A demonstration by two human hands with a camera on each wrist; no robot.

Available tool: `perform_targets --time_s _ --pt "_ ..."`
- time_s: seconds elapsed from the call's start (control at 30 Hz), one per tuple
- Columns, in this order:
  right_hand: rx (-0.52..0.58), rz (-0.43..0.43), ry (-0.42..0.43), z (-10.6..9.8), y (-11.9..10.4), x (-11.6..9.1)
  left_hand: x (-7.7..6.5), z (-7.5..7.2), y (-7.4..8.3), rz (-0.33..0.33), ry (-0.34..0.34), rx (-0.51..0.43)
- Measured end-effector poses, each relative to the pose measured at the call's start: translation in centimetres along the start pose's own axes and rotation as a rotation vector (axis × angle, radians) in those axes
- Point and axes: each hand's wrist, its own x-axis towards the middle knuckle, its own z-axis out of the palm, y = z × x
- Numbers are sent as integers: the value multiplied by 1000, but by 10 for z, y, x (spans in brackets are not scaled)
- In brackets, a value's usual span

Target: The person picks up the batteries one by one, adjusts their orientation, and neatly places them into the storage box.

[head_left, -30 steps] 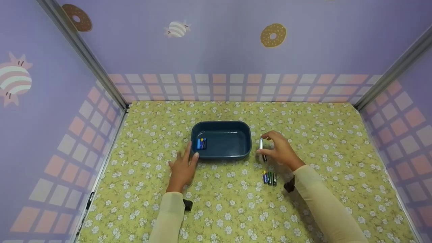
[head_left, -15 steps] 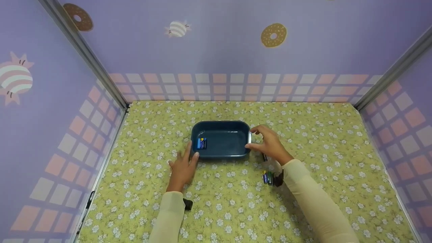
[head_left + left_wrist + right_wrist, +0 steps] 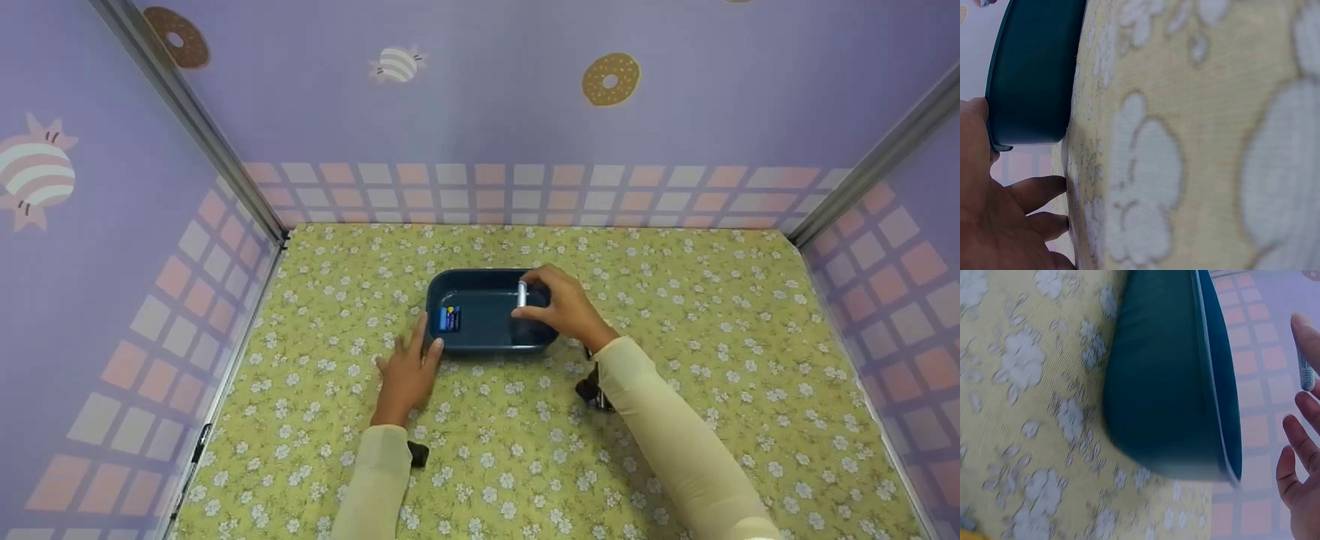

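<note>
A dark teal plastic tub (image 3: 491,349) stands on the flowered cloth in the head view, with several batteries (image 3: 450,319) side by side at its left end. My right hand (image 3: 564,304) pinches a white battery (image 3: 522,294) between thumb and fingers over the right part of the tub. The right wrist view shows that hand above the level of the tub's rim (image 3: 1216,377). My left hand (image 3: 405,373) rests at the tub's lower left corner, fingers extended. In the left wrist view its thumb (image 3: 978,107) touches the rim, while other fingertips reach down to the cloth.
More batteries (image 3: 606,406) lie on the cloth right of the tub, mostly hidden beneath the right wrist and its black wrist camera (image 3: 589,386). Purple walls with printed sweets (image 3: 611,79) enclose the cloth-covered table (image 3: 480,472) at the back and both sides.
My right hand has carried the white battery leftward from beside the tub, across its right rim, to above the inside. The left hand stays in place.
</note>
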Motion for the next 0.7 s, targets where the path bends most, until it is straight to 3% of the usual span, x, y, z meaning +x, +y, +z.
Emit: perform_targets --time_s 0.5,0.7 --pt "-31 -51 -59 34 -19 38 -1 1 0 -20 18 -11" --pt "-53 -35 -84 50 -28 48 -1 1 1 -9 9 3"
